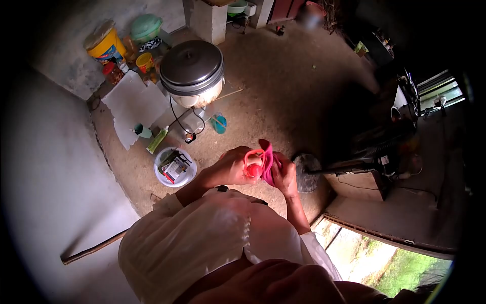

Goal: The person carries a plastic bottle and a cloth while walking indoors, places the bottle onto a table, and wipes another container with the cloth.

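My left hand (234, 166) is closed around a bottle, seen nearly from above, with a red cap (254, 171) and an orange-red loop handle. Its body is mostly hidden by the fingers. Against its right side lies a bright pink cloth (267, 152), bunched in my right hand (286, 175), whose fingers are closed on it. Both hands are close together in front of my chest, above the bare floor.
On the floor ahead stands a large lidded metal pot (192, 68) on a pale base. Nearer are a white bucket (175, 167) with packets inside and a blue-green container (219, 123). A round dark block (307, 173) sits to the right. A stick (93, 247) leans at the left wall.
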Demonstrator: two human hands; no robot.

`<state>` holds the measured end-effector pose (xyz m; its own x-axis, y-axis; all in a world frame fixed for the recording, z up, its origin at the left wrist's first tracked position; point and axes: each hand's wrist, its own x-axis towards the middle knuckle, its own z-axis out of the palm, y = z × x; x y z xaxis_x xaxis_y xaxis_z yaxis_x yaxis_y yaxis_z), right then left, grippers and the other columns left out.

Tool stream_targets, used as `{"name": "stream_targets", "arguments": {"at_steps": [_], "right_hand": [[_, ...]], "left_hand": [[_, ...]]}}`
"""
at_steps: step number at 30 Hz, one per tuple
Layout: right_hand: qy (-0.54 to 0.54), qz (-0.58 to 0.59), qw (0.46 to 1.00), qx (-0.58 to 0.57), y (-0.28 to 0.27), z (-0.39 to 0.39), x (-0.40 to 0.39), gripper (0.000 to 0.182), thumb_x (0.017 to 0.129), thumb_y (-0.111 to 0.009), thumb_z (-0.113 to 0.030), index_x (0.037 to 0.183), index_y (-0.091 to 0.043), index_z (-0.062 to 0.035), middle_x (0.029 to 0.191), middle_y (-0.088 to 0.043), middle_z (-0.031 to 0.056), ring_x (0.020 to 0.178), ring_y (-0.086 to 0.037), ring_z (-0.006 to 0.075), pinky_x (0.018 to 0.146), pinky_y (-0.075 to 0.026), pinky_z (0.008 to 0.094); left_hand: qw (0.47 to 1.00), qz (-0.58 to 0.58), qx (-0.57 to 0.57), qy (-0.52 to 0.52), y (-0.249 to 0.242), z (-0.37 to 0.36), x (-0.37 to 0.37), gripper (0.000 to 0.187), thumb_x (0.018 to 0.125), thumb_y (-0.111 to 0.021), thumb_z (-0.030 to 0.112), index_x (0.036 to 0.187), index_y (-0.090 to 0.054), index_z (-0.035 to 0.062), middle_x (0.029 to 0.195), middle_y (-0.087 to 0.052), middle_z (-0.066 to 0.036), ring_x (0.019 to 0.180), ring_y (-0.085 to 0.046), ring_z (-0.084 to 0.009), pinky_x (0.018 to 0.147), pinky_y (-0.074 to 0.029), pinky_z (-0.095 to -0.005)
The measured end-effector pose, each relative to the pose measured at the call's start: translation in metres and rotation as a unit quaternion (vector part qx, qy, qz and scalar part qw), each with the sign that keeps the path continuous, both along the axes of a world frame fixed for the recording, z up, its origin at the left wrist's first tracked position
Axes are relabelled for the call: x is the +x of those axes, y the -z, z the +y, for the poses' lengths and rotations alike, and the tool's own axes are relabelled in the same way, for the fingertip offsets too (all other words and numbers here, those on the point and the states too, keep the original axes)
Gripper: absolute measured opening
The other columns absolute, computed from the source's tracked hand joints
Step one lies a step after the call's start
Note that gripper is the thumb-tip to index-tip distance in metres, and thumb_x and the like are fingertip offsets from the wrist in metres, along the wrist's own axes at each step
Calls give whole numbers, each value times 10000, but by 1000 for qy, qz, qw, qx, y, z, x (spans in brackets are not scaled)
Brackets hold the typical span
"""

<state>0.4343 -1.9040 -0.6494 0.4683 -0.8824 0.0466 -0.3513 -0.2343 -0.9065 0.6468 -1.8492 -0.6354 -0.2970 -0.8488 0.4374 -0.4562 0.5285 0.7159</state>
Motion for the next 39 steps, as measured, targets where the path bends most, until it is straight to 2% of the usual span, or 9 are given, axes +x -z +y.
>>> {"name": "stream_targets", "arguments": {"at_steps": [6,8,10,14,18,20,22,24,39], "right_hand": [[79,-189,973,106,-41,11,3,197,979,-596,-89,1126,-676,16,1027,-701,76,882,-653,155,799,-526,283],[-86,-63,981,-163,-47,10,11,208,937,-600,-24,1130,-676,0,1063,-702,113,898,-682,244,800,-528,299],[-78,-88,982,-147,-28,12,7,243,893,-581,33,1112,-676,-10,1049,-699,142,899,-684,329,810,-528,314],[95,-105,989,32,26,13,-34,219,924,-528,28,1093,-667,31,990,-699,117,858,-650,149,785,-526,279],[100,-205,958,175,-27,27,-30,222,958,-585,-48,1150,-664,29,1059,-693,109,937,-657,175,834,-530,289],[-36,-101,988,-113,-49,33,-12,240,952,-606,-65,1169,-667,17,1162,-671,148,1021,-667,235,858,-529,292],[-54,-44,997,-46,-54,53,-4,238,910,-658,-43,1145,-695,-20,1265,-624,161,1095,-655,317,936,-535,372],[-98,-14,969,-225,-40,64,-6,249,901,-672,-39,1147,-691,-8,1259,-626,160,1090,-655,318,928,-545,384],[-52,-64,984,-158,-27,61,14,215,917,-656,-52,1124,-709,-21,1180,-679,163,1025,-680,314,895,-536,374]], "left_hand": [[997,-66,38,-11,14,-4,1,365,675,-828,215,932,-617,65,910,-653,-120,857,-632,-355,750,-507,-439],[999,-48,5,26,19,-4,-11,359,692,-840,241,920,-621,69,907,-651,-121,855,-637,-341,742,-509,-438],[1000,-13,12,22,9,-3,-16,360,712,-846,265,912,-615,74,907,-649,-113,854,-640,-326,738,-504,-431],[997,61,5,-40,8,-2,-9,420,734,-858,297,932,-581,51,843,-613,-164,801,-632,-362,692,-488,-455],[992,41,71,-94,8,5,-24,440,722,-870,312,925,-594,36,810,-619,-170,786,-634,-381,693,-494,-457],[993,26,-42,-103,15,9,-37,377,718,-851,224,940,-619,28,852,-661,-176,819,-652,-390,706,-510,-454],[991,17,106,-77,21,15,-38,347,751,-808,176,1000,-626,16,917,-674,-153,875,-668,-364,740,-525,-436],[987,18,120,-105,23,22,-40,335,739,-795,155,994,-630,15,919,-673,-154,873,-664,-369,742,-524,-443],[977,4,77,-197,32,51,-41,283,699,-766,103,933,-621,40,879,-660,-173,846,-650,-387,732,-510,-467]]}}
